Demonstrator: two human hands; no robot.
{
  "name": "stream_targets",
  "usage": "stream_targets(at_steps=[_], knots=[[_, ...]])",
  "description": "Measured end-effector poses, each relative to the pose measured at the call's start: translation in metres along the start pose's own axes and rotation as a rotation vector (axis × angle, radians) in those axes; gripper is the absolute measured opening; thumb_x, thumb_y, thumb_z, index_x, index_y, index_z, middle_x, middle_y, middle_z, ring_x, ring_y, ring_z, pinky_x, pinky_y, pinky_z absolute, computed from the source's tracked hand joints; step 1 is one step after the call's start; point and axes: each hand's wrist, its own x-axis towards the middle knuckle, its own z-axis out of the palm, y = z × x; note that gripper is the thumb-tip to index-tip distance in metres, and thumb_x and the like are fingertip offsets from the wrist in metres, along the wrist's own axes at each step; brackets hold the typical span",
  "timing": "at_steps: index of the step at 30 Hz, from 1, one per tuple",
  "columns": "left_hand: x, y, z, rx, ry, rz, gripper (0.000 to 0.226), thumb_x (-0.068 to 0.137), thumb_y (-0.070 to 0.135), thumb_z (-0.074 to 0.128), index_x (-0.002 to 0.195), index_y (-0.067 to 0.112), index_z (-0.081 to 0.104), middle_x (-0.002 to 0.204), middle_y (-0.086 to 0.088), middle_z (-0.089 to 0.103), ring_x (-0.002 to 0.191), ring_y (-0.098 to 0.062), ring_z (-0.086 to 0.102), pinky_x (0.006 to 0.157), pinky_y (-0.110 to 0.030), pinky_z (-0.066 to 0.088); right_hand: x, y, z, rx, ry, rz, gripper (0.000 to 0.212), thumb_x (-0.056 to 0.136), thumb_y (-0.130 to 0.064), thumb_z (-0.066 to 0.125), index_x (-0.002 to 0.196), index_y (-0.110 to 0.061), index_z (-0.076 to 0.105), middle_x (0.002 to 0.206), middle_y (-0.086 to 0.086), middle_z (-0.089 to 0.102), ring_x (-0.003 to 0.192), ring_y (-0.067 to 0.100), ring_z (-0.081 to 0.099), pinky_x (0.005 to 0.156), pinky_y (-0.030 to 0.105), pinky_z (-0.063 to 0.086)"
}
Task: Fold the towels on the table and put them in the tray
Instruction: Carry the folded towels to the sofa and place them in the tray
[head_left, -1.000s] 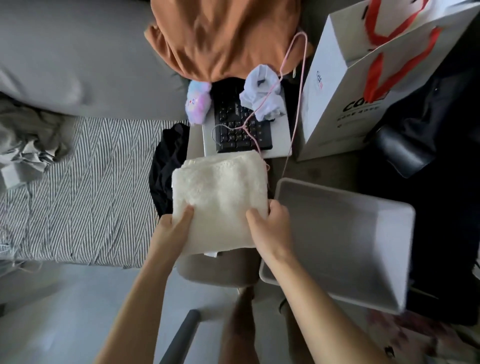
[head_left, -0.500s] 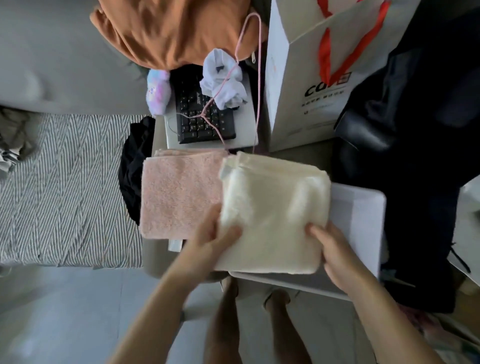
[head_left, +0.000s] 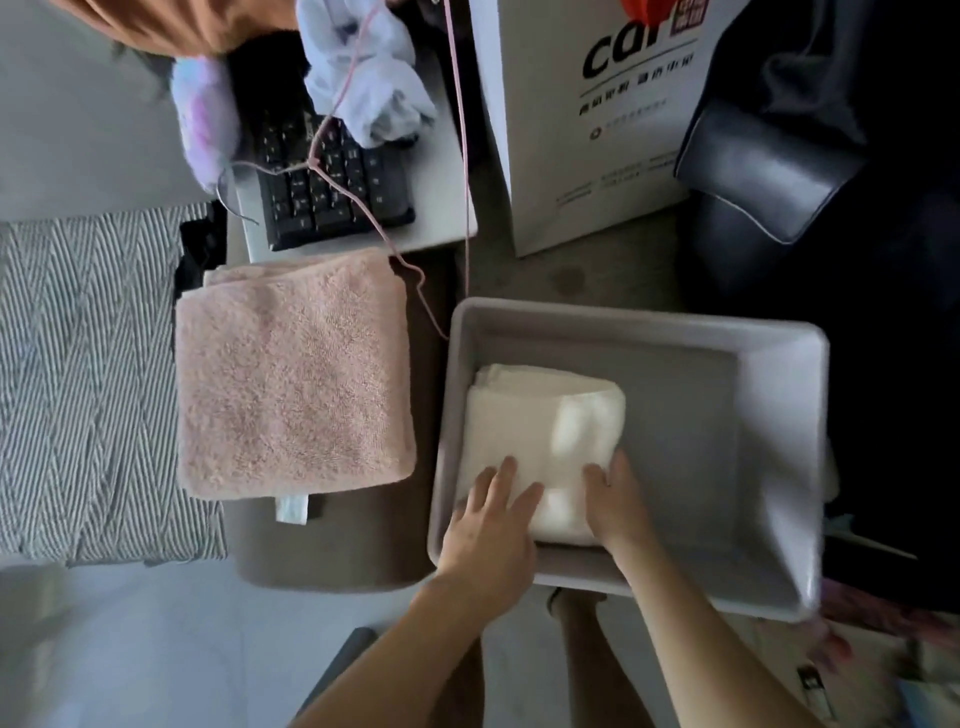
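I find one folded cream towel (head_left: 540, 441) lying inside the grey tray (head_left: 779, 415), against its left wall and near its front edge. My left hand (head_left: 491, 525) lies flat on the towel's near left corner, fingers spread; my right hand (head_left: 618, 499) cups its near right edge, thumb side on top, with the fingers beneath hidden from me. I judge this towel all but placed.

A pink towel (head_left: 293, 374) lies on the table (head_left: 332, 551) by its left edge, folded to a thick square but not yet in the tray; that transfer remains.

Both towels are looped terry, soft and plump at the folds. The tray is smooth, rigid plastic, rectangular with rounded corners and plenty of free floor to the right.
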Motion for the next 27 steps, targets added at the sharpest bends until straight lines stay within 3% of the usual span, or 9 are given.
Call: stream_targets(at_steps=[5, 8, 11, 13, 16, 19, 23, 25, 27], knots=[[0.005, -0.009, -0.002, 0.122, -0.043, 0.027, 0.061, 0.096, 0.027, 0.047, 0.152, 0.036, 0.024, 0.167, -0.001, -0.003, 0.151, -0.027, 0.007, 0.116, -0.045, 0.03, -0.002, -0.003, 0.002, -0.057, 0.063, -0.004, 0.017, 0.098, -0.011, 0.048, 0.111, -0.001, 0.055, 0.107, 0.015, 0.063, 0.102, 0.032, 0.06, 0.077, 0.033, 0.04], [0.008, -0.005, 0.006, 0.187, -0.132, 0.037, 0.067, 0.102, 0.028, 0.042, 0.157, 0.039, 0.006, 0.165, 0.0, -0.025, 0.153, -0.028, -0.009, 0.12, -0.049, 0.021, 0.0, 0.006, -0.019, -0.095, 0.233, 0.012, 0.036, 0.093, -0.01, 0.058, 0.127, 0.0, 0.053, 0.123, 0.02, 0.062, 0.113, 0.038, 0.059, 0.092, 0.043, 0.048], [0.021, -0.008, 0.008, 0.139, -0.15, -0.008, 0.061, 0.104, 0.029, 0.038, 0.157, 0.041, 0.009, 0.165, 0.005, -0.026, 0.154, -0.025, -0.013, 0.121, -0.048, 0.018, -0.006, 0.003, -0.012, -0.429, 0.331, -0.484, 0.065, 0.086, -0.012, 0.064, 0.146, -0.007, 0.04, 0.145, 0.021, 0.043, 0.134, 0.04, 0.042, 0.11, 0.052, 0.036], [0.023, -0.012, 0.012, 0.115, -0.155, -0.012, 0.059, 0.104, 0.03, 0.036, 0.157, 0.041, 0.011, 0.165, 0.006, -0.025, 0.154, -0.023, -0.015, 0.122, -0.046, 0.014, -0.005, 0.01, -0.003, -0.839, 0.095, -0.776, 0.072, 0.093, -0.032, 0.053, 0.157, -0.014, 0.024, 0.164, 0.016, 0.019, 0.151, 0.037, 0.016, 0.119, 0.051, 0.02], [0.024, -0.02, 0.02, 0.127, -0.184, 0.025, 0.057, 0.105, 0.035, 0.029, 0.158, 0.039, 0.007, 0.164, 0.005, -0.028, 0.153, -0.022, -0.017, 0.124, -0.043, 0.009, 0.019, 0.031, -0.018, -0.962, 0.017, -0.36, 0.076, 0.101, -0.049, 0.032, 0.159, -0.017, -0.005, 0.167, 0.009, -0.012, 0.153, 0.034, -0.005, 0.123, 0.051, 0.007], [0.027, -0.018, 0.016, 0.121, -0.204, -0.004, 0.056, 0.105, 0.039, 0.026, 0.158, 0.037, 0.007, 0.165, 0.002, -0.028, 0.154, -0.023, -0.016, 0.124, -0.045, 0.008, 0.026, 0.02, -0.031, -0.802, 0.092, -0.053, 0.071, 0.102, -0.044, 0.029, 0.158, -0.006, 0.009, 0.167, 0.014, 0.007, 0.152, 0.031, 0.006, 0.121, 0.051, 0.014], [0.007, -0.007, -0.02, -0.002, -0.201, 0.033, 0.049, 0.105, 0.036, 0.033, 0.153, 0.028, 0.031, 0.167, -0.004, 0.013, 0.152, -0.025, 0.017, 0.12, -0.044, 0.028, -0.021, -0.009, -0.022, -0.756, 0.189, -0.367, 0.068, 0.096, -0.023, 0.053, 0.154, -0.002, 0.024, 0.158, 0.02, 0.027, 0.143, 0.037, 0.029, 0.117, 0.049, 0.026], [-0.016, -0.01, -0.052, -0.205, -0.029, 0.112, 0.04, 0.102, 0.031, 0.04, 0.141, 0.027, 0.051, 0.146, 0.002, 0.052, 0.131, -0.02, 0.052, 0.105, -0.041, 0.047, -0.054, -0.038, -0.011, -0.508, 0.154, -0.487, 0.058, 0.095, -0.014, 0.058, 0.149, -0.008, 0.038, 0.153, 0.012, 0.039, 0.14, 0.03, 0.037, 0.114, 0.039, 0.032], [-0.046, -0.019, -0.088, -0.371, 0.256, 0.228, 0.031, 0.097, 0.027, 0.046, 0.123, 0.029, 0.064, 0.115, 0.012, 0.066, 0.1, -0.011, 0.065, 0.082, -0.036, 0.056, -0.084, -0.08, 0.011, -0.211, 0.018, -0.473, 0.041, 0.097, -0.015, 0.056, 0.138, -0.018, 0.053, 0.138, -0.005, 0.055, 0.13, 0.014, 0.05, 0.106, 0.026, 0.038]])
